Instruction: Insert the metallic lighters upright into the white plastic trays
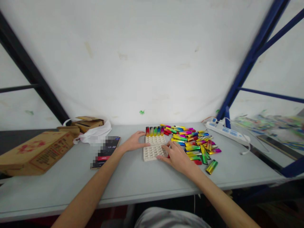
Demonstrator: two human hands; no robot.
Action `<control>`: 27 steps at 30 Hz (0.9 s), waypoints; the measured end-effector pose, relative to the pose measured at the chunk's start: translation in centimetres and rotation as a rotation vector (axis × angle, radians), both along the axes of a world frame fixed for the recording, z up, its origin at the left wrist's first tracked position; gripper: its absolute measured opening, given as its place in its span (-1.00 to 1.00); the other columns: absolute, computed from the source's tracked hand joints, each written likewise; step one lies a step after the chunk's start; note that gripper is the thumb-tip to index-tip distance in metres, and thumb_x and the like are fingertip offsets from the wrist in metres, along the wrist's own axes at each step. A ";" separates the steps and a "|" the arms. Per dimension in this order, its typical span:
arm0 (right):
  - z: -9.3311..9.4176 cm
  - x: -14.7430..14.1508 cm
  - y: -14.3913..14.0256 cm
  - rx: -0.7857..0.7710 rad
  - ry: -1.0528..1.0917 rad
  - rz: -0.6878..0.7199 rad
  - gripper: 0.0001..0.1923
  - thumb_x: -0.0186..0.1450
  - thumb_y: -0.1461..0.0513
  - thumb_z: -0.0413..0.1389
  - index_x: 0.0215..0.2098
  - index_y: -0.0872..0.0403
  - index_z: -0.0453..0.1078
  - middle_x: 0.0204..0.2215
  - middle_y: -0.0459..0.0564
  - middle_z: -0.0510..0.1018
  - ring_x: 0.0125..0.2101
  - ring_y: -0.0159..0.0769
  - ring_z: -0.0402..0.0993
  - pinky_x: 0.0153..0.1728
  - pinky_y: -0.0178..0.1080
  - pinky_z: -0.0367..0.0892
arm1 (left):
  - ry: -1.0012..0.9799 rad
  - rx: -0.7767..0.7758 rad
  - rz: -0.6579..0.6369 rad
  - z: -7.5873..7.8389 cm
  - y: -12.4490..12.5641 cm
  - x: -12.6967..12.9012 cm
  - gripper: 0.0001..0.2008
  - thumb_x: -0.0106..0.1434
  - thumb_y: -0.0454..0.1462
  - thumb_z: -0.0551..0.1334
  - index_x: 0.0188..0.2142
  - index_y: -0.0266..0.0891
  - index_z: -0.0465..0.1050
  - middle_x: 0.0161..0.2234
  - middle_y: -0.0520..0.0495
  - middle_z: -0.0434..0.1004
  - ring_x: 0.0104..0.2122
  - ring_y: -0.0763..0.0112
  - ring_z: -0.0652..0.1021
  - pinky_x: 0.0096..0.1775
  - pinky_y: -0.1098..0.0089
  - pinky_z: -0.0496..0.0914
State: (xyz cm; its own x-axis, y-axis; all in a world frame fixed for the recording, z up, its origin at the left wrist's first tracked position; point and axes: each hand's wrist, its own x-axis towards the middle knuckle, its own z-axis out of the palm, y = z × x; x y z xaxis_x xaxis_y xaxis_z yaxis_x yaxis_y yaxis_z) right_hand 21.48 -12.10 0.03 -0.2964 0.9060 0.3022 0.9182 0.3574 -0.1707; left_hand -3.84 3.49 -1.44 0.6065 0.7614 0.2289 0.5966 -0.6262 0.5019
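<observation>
A white tray (152, 152) with a grid of holes lies on the grey table (133, 177). Several rainbow-coloured lighters (155, 130) stand in its far row. My left hand (134, 142) rests flat against the tray's left edge, fingers spread. On the tray's right side lies my right hand (175, 155), its fingertips touching the tray next to a red lighter; whether it pinches that lighter I cannot tell. A loose heap of several colourful lighters (193, 142) lies just right of the tray.
A phone (106, 151) lies left of the tray. Cardboard boxes (35, 152) and a white bag (96, 134) sit at the far left. A white power strip (226, 131) lies at the back right, beside a blue rack post (249, 60).
</observation>
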 end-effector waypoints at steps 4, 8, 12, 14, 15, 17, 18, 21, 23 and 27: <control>-0.1 0.5 0.1 0.015 -0.024 -0.019 -0.42 0.43 -0.16 0.04 0.14 0.06 0.49 -0.01 0.21 0.51 0.04 0.09 0.44 0.10 0.10 0.33 | 0.008 -0.006 -0.006 0.0 0.2 -0.2 -0.19 0.13 0.28 0.29 0.16 -0.22 0.47 0.22 -0.27 0.44 0.23 -0.01 0.45 0.31 0.09 0.28; -0.3 0.4 0.4 0.004 -0.034 -0.042 -0.42 0.45 -0.14 0.02 0.18 0.09 0.44 0.01 0.23 0.53 0.06 0.12 0.45 0.09 0.12 0.34 | 0.023 -0.053 0.005 0.3 -0.2 -0.1 -0.15 0.14 0.31 0.25 0.18 -0.24 0.46 0.25 -0.27 0.40 0.25 -0.01 0.43 0.33 0.11 0.25; -0.1 0.8 0.1 0.015 0.024 -0.050 -0.37 0.42 -0.11 0.12 0.27 0.12 0.32 0.04 0.27 0.52 0.07 0.11 0.47 0.08 0.11 0.36 | 0.031 -0.064 0.021 0.7 -0.7 0.1 -0.07 0.01 0.32 0.35 0.20 -0.24 0.45 0.26 -0.26 0.39 0.25 -0.05 0.43 0.32 0.12 0.28; 0.0 1.6 -0.3 0.001 0.094 -0.009 -0.35 0.37 -0.05 0.22 0.28 0.11 0.28 0.08 0.26 0.51 0.08 0.07 0.47 0.09 0.08 0.38 | 0.019 -0.058 0.028 0.7 -0.8 0.1 -0.09 0.00 0.32 0.35 0.18 -0.21 0.47 0.25 -0.24 0.42 0.24 -0.05 0.45 0.31 0.12 0.30; 0.1 2.2 -0.6 -0.015 0.127 0.019 -0.36 0.35 -0.01 0.27 0.27 0.10 0.28 0.09 0.24 0.51 0.09 0.05 0.47 0.09 0.06 0.38 | 0.016 -0.058 0.027 0.7 -0.9 0.1 -0.10 0.01 0.32 0.35 0.17 -0.20 0.47 0.24 -0.24 0.42 0.24 -0.05 0.45 0.31 0.11 0.30; 0.2 3.5 -1.0 -0.049 0.168 0.075 -0.45 0.33 0.09 0.31 0.20 0.08 0.34 0.11 0.20 0.51 0.11 0.01 0.46 0.11 0.03 0.37 | 0.019 -0.060 0.024 0.7 -0.8 0.1 -0.10 0.02 0.32 0.34 0.17 -0.21 0.47 0.25 -0.25 0.41 0.24 -0.04 0.45 0.31 0.10 0.29; 0.2 4.2 -1.2 -0.068 0.176 0.103 -0.55 0.34 0.13 0.29 0.15 0.07 0.38 0.10 0.18 0.52 0.11 -0.01 0.46 0.11 0.01 0.37 | 0.023 -0.060 0.024 0.6 -0.8 0.1 -0.10 0.02 0.32 0.34 0.17 -0.21 0.47 0.25 -0.27 0.41 0.24 -0.05 0.44 0.32 0.10 0.29; 0.1 6.0 -1.5 -0.135 0.192 0.188 -0.82 0.42 0.19 0.18 -0.03 0.03 0.51 -0.04 0.10 0.57 0.02 -0.09 0.50 0.07 -0.05 0.40 | 0.021 -0.046 0.017 0.6 -0.6 0.0 -0.12 0.03 0.32 0.34 0.17 -0.20 0.47 0.24 -0.27 0.42 0.24 -0.05 0.45 0.31 0.07 0.29; 0.1 6.9 -1.4 -0.170 0.219 0.224 -0.82 0.45 0.17 0.14 -0.07 0.01 0.55 -0.09 0.08 0.58 -0.03 -0.12 0.51 0.05 -0.08 0.42 | 0.014 -0.042 0.010 0.6 -0.6 -0.1 -0.14 0.03 0.30 0.35 0.16 -0.18 0.48 0.23 -0.26 0.43 0.23 -0.05 0.46 0.30 0.07 0.30; 0.1 7.3 -0.9 -0.142 0.213 0.226 -0.76 0.46 0.14 0.13 -0.01 0.03 0.57 -0.04 0.11 0.57 0.00 -0.10 0.50 0.09 -0.05 0.41 | 0.015 -0.060 0.014 0.6 -0.7 0.0 -0.12 0.04 0.30 0.35 0.17 -0.22 0.46 0.25 -0.28 0.41 0.25 -0.05 0.44 0.32 0.09 0.28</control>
